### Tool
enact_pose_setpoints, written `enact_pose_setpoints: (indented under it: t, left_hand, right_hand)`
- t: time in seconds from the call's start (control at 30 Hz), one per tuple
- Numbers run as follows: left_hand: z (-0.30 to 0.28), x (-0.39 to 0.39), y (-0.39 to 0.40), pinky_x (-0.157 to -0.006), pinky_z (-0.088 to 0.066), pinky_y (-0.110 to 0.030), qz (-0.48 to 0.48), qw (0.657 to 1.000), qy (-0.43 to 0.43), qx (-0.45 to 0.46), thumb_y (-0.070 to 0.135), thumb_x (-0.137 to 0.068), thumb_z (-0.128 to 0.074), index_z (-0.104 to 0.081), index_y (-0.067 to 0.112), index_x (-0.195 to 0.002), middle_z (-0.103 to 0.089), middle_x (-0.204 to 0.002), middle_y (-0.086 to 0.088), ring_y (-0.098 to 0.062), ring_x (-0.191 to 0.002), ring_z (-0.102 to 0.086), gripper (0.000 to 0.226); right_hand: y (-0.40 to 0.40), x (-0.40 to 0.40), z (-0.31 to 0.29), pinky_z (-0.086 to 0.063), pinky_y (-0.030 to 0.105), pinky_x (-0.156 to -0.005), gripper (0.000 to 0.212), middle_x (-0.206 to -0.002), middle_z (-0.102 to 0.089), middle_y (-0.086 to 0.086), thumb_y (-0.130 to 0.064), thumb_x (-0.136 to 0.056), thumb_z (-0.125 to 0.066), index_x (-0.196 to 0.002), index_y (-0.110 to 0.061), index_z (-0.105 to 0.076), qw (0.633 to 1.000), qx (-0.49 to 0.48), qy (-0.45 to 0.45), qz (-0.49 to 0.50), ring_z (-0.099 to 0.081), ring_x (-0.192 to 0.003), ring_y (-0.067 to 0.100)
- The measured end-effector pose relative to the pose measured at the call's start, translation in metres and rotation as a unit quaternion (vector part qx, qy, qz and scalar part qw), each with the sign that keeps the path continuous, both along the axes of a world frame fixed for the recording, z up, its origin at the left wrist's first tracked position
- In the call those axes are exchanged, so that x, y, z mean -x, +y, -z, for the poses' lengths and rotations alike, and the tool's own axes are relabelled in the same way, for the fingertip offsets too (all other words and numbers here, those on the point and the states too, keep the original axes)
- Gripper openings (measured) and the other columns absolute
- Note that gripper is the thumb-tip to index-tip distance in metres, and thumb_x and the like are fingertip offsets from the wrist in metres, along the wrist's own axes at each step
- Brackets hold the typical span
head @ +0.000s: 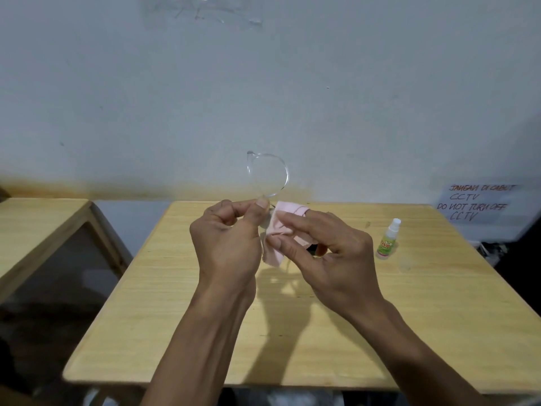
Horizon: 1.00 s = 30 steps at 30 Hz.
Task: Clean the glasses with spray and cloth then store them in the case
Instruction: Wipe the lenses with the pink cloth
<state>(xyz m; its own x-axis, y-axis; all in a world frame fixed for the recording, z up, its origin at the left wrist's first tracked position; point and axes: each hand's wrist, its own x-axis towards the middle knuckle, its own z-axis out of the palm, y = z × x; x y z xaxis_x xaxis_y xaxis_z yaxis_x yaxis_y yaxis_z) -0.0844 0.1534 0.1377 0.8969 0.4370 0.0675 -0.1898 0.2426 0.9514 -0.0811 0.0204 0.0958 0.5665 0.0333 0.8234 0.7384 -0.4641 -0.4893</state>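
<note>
Clear-framed glasses [270, 175] stand on end above the wooden table [205, 332], one round lens up against the wall. My left hand [231, 238] pinches them at the bridge, below that lens. My right hand [325, 247] holds a pale pink cloth [278, 230] folded over the lower lens, which is hidden by cloth and fingers. A small spray bottle [388, 240] with a white cap and green label stands upright on the table to the right of my right hand. No case is visible.
A second wooden table [38, 227] sits to the left across a gap. A handwritten paper sign about CCTV [480, 205] hangs at the far right. The wall runs close behind the table's far edge.
</note>
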Motion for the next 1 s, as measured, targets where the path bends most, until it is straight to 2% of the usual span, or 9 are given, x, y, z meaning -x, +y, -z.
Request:
enact_pose_setpoints:
  t: [0.13,0.2,0.27,0.37,0.47,0.6,0.7,0.9,1.0]
  left_hand:
    - [0.000,0.002,-0.006,-0.064,-0.050,-0.012,0.019,0.999,-0.008,0.033,0.005,-0.081,-0.074,-0.070,0.009,-0.065,-0.063,-0.103,-0.022,-0.009,-0.087,-0.069,0.016]
    - [-0.001,0.003,-0.009,-0.057,-0.049,-0.008,0.026,0.999,-0.013,0.046,0.002,-0.081,-0.073,-0.069,0.007,-0.064,-0.061,-0.093,-0.015,-0.004,-0.074,-0.067,0.018]
    - [-0.001,0.003,-0.009,-0.058,-0.050,-0.010,0.030,0.998,-0.016,0.054,0.001,-0.080,-0.074,-0.072,0.014,-0.054,-0.060,-0.089,-0.011,-0.006,-0.078,-0.066,0.029]
    - [-0.002,0.003,-0.006,-0.057,-0.050,-0.010,0.033,0.997,-0.006,0.066,0.000,-0.079,-0.074,-0.070,0.016,-0.050,-0.062,-0.086,-0.008,-0.005,-0.077,-0.066,0.034]
    - [-0.003,0.004,-0.006,-0.051,-0.049,-0.008,0.034,0.997,0.003,0.073,0.000,-0.081,-0.072,-0.068,0.006,-0.063,-0.064,-0.092,-0.011,0.002,-0.066,-0.067,0.020]
    - [-0.006,0.003,-0.005,-0.042,-0.044,-0.007,0.046,0.998,0.016,0.027,0.003,-0.085,-0.070,-0.067,0.002,-0.071,-0.066,-0.085,-0.012,0.003,-0.051,-0.063,0.014]
    - [-0.008,0.004,-0.004,-0.042,-0.044,-0.008,0.068,0.997,0.026,0.001,0.003,-0.085,-0.070,-0.069,-0.004,-0.080,-0.068,-0.069,-0.007,0.003,-0.048,-0.062,0.008]
    - [-0.007,0.002,-0.006,-0.047,-0.049,-0.012,0.059,0.996,0.035,0.051,-0.002,-0.082,-0.069,-0.064,-0.006,-0.076,-0.059,-0.080,-0.011,0.002,-0.056,-0.065,0.009]
    - [-0.006,-0.001,-0.001,-0.055,-0.050,-0.010,0.055,0.997,0.032,0.039,-0.001,-0.081,-0.071,-0.064,-0.001,-0.068,-0.058,-0.083,-0.009,0.000,-0.069,-0.067,0.015]
  right_hand:
    - [0.011,0.006,0.000,-0.052,0.024,-0.064,0.019,-0.096,-0.077,-0.014,-0.021,-0.083,-0.080,-0.101,-0.024,-0.078,0.967,-0.177,0.164,-0.086,-0.072,-0.087,0.006]
    - [0.015,0.007,0.000,-0.056,0.033,-0.064,0.015,-0.092,-0.078,-0.011,-0.015,-0.082,-0.081,-0.093,-0.025,-0.077,0.947,-0.231,0.197,-0.105,-0.072,-0.086,0.008]
    - [0.019,0.007,-0.002,-0.057,0.042,-0.070,0.014,-0.089,-0.079,-0.007,-0.013,-0.080,-0.082,-0.088,-0.023,-0.078,0.937,-0.250,0.213,-0.116,-0.074,-0.084,0.015]
    - [0.019,0.007,-0.001,-0.057,0.049,-0.072,0.014,-0.083,-0.079,-0.004,-0.013,-0.077,-0.085,-0.084,-0.023,-0.079,0.930,-0.258,0.235,-0.118,-0.073,-0.076,0.026]
    - [0.015,0.009,-0.002,-0.058,0.053,-0.073,0.016,-0.081,-0.079,-0.003,-0.014,-0.075,-0.087,-0.082,-0.026,-0.080,0.932,-0.248,0.240,-0.111,-0.072,-0.077,0.036]
    - [0.010,0.007,-0.007,-0.061,0.044,-0.078,0.016,-0.085,-0.080,-0.007,-0.011,-0.075,-0.085,-0.082,-0.025,-0.079,0.930,-0.258,0.239,-0.106,-0.075,-0.077,0.015]
    - [0.008,0.005,-0.010,-0.062,0.036,-0.079,0.016,-0.090,-0.080,-0.009,-0.010,-0.077,-0.084,-0.082,-0.024,-0.079,0.923,-0.267,0.250,-0.117,-0.075,-0.081,0.010]
    - [0.018,0.007,-0.002,-0.058,0.029,-0.072,0.018,-0.079,-0.079,-0.003,-0.002,-0.077,-0.083,-0.081,-0.019,-0.079,0.932,-0.237,0.242,-0.131,-0.073,-0.075,0.011]
    - [0.014,0.012,0.001,-0.051,0.031,-0.061,0.016,-0.075,-0.077,-0.005,-0.012,-0.075,-0.086,-0.076,-0.028,-0.080,0.936,-0.229,0.243,-0.113,-0.068,-0.068,0.012]
